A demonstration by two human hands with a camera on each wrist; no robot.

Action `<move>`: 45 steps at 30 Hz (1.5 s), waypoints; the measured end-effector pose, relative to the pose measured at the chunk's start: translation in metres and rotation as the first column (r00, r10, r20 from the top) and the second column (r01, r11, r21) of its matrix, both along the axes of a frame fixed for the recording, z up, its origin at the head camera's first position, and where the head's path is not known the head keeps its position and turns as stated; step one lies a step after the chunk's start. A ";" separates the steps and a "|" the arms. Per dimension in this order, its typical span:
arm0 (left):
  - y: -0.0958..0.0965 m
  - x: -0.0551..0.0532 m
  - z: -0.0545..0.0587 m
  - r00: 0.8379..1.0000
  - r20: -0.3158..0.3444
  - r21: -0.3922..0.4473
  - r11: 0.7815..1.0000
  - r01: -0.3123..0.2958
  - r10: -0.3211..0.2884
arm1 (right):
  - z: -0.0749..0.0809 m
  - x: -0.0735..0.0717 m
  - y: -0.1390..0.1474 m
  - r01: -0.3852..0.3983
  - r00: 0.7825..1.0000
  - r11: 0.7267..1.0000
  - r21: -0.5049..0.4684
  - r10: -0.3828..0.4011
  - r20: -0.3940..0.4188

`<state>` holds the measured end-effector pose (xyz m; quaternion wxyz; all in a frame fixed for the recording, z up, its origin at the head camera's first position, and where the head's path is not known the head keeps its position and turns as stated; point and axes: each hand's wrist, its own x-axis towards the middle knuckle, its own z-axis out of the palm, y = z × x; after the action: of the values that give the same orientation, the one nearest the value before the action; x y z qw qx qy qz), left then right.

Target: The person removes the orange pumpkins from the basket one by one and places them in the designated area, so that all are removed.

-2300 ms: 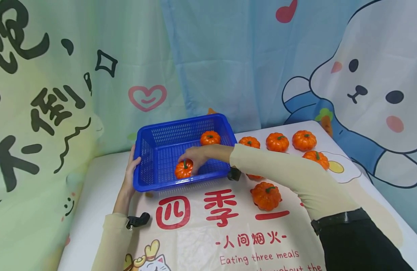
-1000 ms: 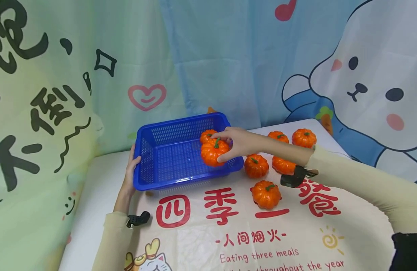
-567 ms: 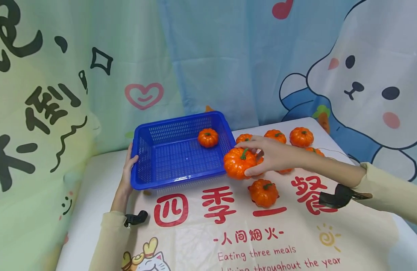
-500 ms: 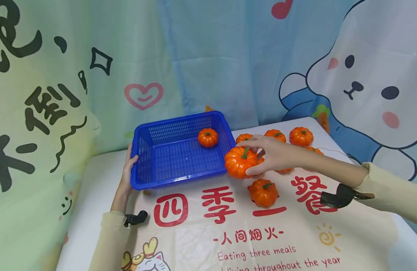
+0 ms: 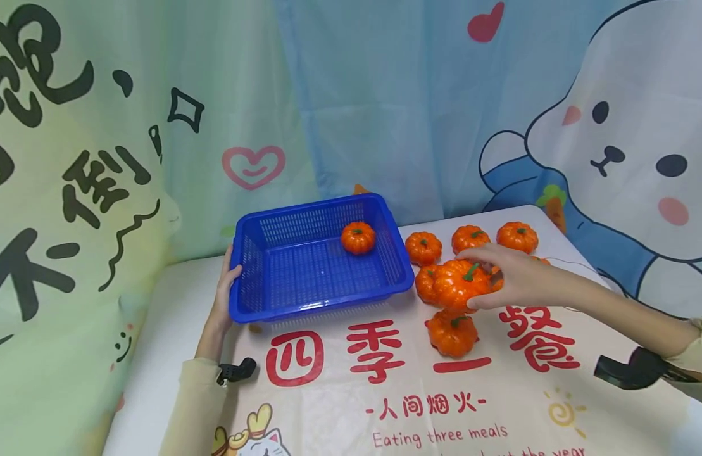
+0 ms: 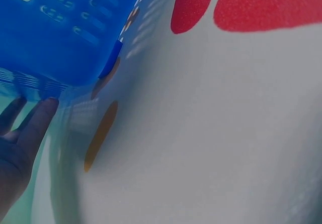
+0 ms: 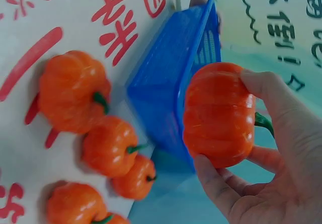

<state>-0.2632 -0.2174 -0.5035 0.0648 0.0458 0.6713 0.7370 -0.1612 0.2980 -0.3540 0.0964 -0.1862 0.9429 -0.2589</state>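
My right hand [image 5: 516, 275] pinches a small orange pumpkin [image 5: 459, 285] with a green stem, thumb and fingers on its sides. In the right wrist view this pumpkin [image 7: 219, 116] is raised above the table. Beside it in the head view is the blue plastic basket [image 5: 322, 307], with one pumpkin [image 5: 358, 238] in its far right corner. My left hand [image 5: 222, 294] rests against the basket's left end. Its straight fingers [image 6: 37, 126] touch the basket in the left wrist view.
Several more pumpkins lie right of the basket, including a front one [image 5: 452, 334], a back one [image 5: 423, 247] and a far-right one [image 5: 517, 237]. My right hand partly hides others. A printed cloth [image 5: 419, 373] covers the table; a curtain [image 5: 362, 126] hangs behind.
My right hand has lifted a pumpkin out of the basket and carried it right, over the pumpkins on the table. My left hand has stayed at the basket's left end.
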 end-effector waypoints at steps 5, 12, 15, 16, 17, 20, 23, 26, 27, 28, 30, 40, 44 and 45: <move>0.002 -0.003 0.002 1.000 -0.002 -0.011 1.000 -0.013 0.013 | -0.015 0.010 0.032 0.048 0.999 0.999 0.012 -0.048 -0.004; 0.006 0.001 0.008 1.000 0.012 0.000 1.000 -0.002 0.002 | -0.050 0.029 0.068 0.127 0.992 0.990 0.069 -0.127 -0.003; 0.004 0.002 0.007 1.000 0.010 0.002 1.000 -0.011 0.010 | -0.064 0.032 0.076 0.132 0.991 0.990 0.050 -0.134 0.028; 0.003 0.001 0.007 1.000 0.009 -0.001 1.000 -0.011 0.011 | -0.068 0.033 0.078 0.136 0.990 0.990 0.046 -0.138 0.035; 0.002 0.001 0.006 1.000 0.008 -0.002 1.000 -0.013 0.013 | -0.072 0.034 0.079 0.146 0.988 0.988 0.051 -0.149 0.047; 0.000 -0.001 0.002 1.000 0.008 -0.010 1.000 -0.014 0.014 | -0.084 0.034 0.082 0.159 0.984 0.986 0.048 -0.162 0.071; 0.000 0.000 0.001 1.000 0.012 -0.007 1.000 -0.012 0.013 | -0.096 0.034 0.083 0.158 0.985 0.986 0.052 -0.161 0.068; 0.001 0.002 0.003 1.000 0.015 -0.007 1.000 -0.011 0.011 | -0.105 0.033 0.085 0.139 0.989 0.989 0.042 -0.141 0.054; 0.001 0.004 0.005 1.000 0.014 -0.011 1.000 -0.011 0.011 | -0.108 0.033 0.086 0.129 0.990 0.991 0.039 -0.131 0.052; 0.002 0.004 0.006 1.000 0.013 -0.015 1.000 -0.010 0.010 | -0.110 0.032 0.086 0.122 0.991 0.992 0.036 -0.124 0.057; 0.003 0.005 0.008 1.000 0.012 -0.020 1.000 -0.008 0.008 | -0.112 0.031 0.087 0.117 0.990 0.992 0.041 -0.119 0.069; 0.004 0.006 0.013 1.000 0.016 -0.017 1.000 -0.012 0.012 | -0.114 0.027 0.092 0.062 0.993 0.997 0.050 -0.066 0.096; 0.004 0.006 0.013 1.000 0.014 -0.023 1.000 -0.006 0.006 | -0.116 0.027 0.091 0.056 0.987 0.997 0.056 -0.064 0.148; 0.004 0.006 0.013 1.000 0.014 -0.025 1.000 -0.007 0.007 | -0.116 0.028 0.091 0.057 0.985 0.996 0.061 -0.066 0.158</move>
<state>-0.2567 -0.2131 -0.4909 0.0677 0.0373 0.6801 0.7290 -0.1335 0.3892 -0.4699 0.1688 -0.1326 0.9443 -0.2493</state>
